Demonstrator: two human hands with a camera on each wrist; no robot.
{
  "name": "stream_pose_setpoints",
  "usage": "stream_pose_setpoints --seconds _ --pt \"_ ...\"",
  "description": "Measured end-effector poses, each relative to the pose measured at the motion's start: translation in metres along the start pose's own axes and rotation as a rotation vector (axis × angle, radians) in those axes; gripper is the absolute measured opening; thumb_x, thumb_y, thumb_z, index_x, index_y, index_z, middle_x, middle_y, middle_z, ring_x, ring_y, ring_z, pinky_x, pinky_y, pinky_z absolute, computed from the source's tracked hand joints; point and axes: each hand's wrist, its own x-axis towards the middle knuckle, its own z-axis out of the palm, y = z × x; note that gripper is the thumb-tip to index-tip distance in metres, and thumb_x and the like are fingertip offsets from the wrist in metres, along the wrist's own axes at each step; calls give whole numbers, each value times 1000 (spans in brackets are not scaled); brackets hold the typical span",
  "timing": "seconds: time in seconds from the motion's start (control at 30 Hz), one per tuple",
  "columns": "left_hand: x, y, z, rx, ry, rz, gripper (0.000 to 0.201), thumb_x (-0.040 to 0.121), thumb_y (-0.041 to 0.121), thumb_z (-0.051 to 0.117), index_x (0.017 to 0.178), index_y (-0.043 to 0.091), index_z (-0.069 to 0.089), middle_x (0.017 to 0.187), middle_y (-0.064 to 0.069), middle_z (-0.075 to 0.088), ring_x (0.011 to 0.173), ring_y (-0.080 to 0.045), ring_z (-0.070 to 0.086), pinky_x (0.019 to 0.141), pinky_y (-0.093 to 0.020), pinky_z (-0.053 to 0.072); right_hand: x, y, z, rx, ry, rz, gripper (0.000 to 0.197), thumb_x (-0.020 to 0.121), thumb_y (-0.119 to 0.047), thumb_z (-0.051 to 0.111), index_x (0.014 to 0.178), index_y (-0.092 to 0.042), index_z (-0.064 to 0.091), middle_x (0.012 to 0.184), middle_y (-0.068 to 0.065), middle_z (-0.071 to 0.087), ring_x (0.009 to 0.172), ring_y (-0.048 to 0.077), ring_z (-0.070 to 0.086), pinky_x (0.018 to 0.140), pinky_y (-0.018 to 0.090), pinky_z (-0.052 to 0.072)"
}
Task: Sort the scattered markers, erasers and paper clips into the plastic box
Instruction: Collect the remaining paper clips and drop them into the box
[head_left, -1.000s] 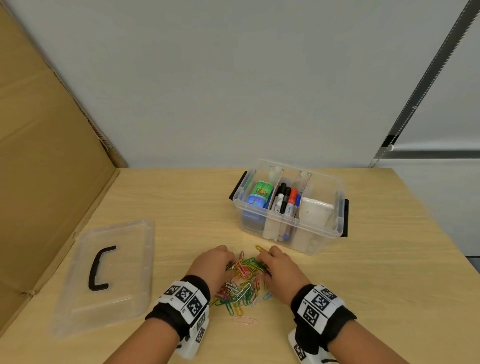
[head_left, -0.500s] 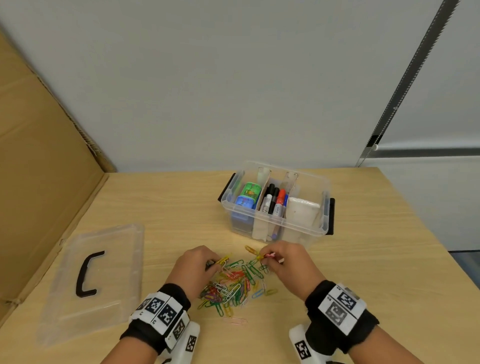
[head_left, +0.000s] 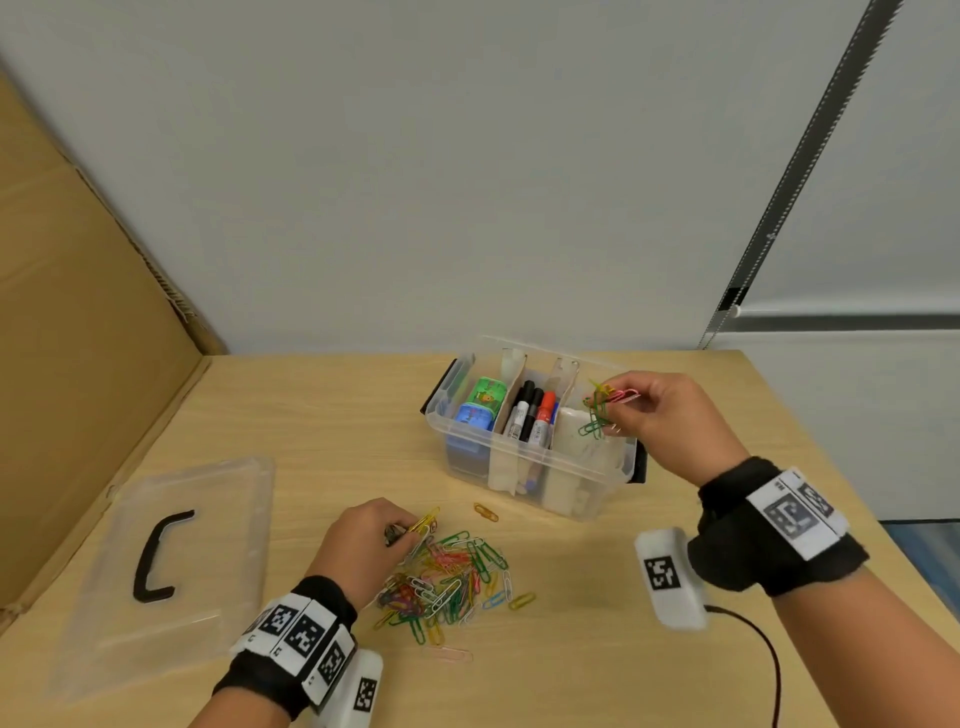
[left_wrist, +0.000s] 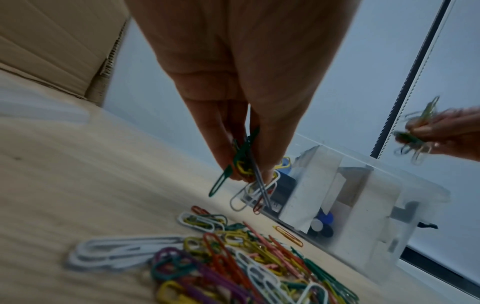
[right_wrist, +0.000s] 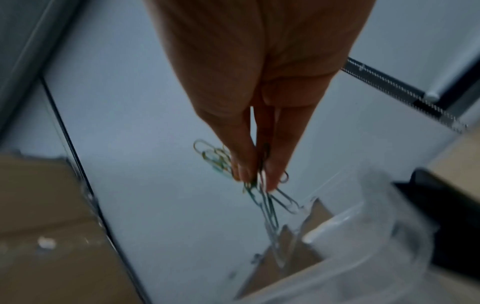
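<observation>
A clear plastic box (head_left: 566, 470) with three compartments stands on the wooden table. Its left part holds green and blue erasers (head_left: 480, 402), its middle part markers (head_left: 531, 413), its right part a white eraser (head_left: 574, 427). My right hand (head_left: 631, 408) pinches a bunch of paper clips (head_left: 600, 410) over the right compartment, also in the right wrist view (right_wrist: 262, 185). My left hand (head_left: 402, 532) pinches several clips (left_wrist: 246, 181) just above the loose pile of coloured paper clips (head_left: 447, 582) in front of the box.
The box's clear lid (head_left: 166, 566) with a black handle lies flat at the left. A cardboard panel (head_left: 78, 364) stands along the table's left side. One orange clip (head_left: 485, 512) lies apart near the box. A black cable (head_left: 763, 660) runs from the right wrist.
My right hand has lifted from the pile with a bunch of clips and moved up and right over the box. My left hand stays at the pile, now pinching clips.
</observation>
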Motion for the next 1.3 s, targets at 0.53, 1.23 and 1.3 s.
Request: stream_pose_setpoints --seconds 0.53,1.23,1.3 --pt "-18 7 -2 -66 20 37 11 83 23 71 93 26 72 89 16 66 81 4 58 74 -10 46 13 28 12 -615 -23 -140 23 96 -16 47 109 -18 65 108 -2 66 89 11 58 74 19 45" --pt "99 227 46 534 -376 202 15 92 7 51 82 5 61 88 -14 64 88 -29 64 73 -33 46 -23 104 20 -524 199 -269 55 94 -42 23 141 -21 44 150 -8 37 132 9 40 107 26 35" --pt "109 229 50 565 -458 183 15 92 9 52 95 1 64 96 -16 65 90 -30 64 74 -34 47 -23 105 20 -535 200 -274 54 95 -42 23 141 -21 44 150 -8 37 132 9 41 107 28 38"
